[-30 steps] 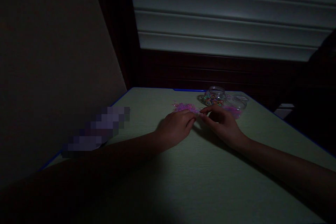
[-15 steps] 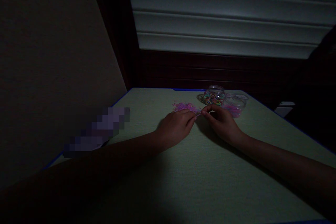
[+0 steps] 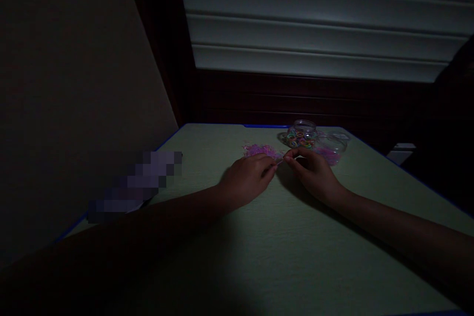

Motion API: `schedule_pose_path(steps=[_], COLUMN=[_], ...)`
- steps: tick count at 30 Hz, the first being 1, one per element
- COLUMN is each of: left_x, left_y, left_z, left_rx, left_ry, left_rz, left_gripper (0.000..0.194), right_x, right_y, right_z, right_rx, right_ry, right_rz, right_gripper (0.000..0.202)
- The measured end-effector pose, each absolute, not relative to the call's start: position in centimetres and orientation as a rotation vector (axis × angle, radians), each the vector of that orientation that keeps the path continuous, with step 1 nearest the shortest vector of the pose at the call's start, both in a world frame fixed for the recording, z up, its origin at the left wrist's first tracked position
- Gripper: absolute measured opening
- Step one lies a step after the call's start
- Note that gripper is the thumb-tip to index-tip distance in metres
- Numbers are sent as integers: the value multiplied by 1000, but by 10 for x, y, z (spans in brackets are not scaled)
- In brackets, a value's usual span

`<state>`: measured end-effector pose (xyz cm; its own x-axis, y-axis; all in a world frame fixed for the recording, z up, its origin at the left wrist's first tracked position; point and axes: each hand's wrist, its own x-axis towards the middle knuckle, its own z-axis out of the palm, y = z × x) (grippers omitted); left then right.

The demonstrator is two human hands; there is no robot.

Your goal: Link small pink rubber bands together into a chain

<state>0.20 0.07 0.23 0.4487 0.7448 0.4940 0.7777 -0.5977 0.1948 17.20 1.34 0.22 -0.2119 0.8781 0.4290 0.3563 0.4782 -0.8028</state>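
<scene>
A thin, pale rubber band (image 3: pixel 280 161) is stretched between the fingertips of both hands, low over the table. My left hand (image 3: pixel 249 180) pinches one end, its back turned up. The other end is pinched between the thumb and forefinger of my right hand (image 3: pixel 310 172). Just behind my left hand lies a loose pile of small pink and purple rubber bands (image 3: pixel 259 150), partly covered by that hand. Behind my right hand sits a clear container (image 3: pixel 331 145) with pink bands inside, partly hidden by the hand.
A clear open jar (image 3: pixel 301 134) of colourful hair ties stands at the back of the pale green table (image 3: pixel 296 252), which has a blue edge. At the left edge lies a blurred-out object (image 3: pixel 137 182). A wall is close on the left; a slatted shutter (image 3: pixel 318 24) rises behind.
Both hands stay nearly in place, with the rubber band still held between them. The view has shifted very slightly.
</scene>
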Motion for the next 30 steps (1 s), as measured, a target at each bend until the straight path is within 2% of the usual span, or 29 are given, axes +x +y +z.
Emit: schedule_pose_path(steps=[30], left_x=[0], left_y=[4], left_z=[2], left_rx=[-2616], left_ry=[-1365], left_rz=[-817], left_gripper=[21], right_x=[170], right_y=[13], right_z=[3], right_rx=[-977], right_ry=[-1823], right_rz=[708], right_gripper=[14])
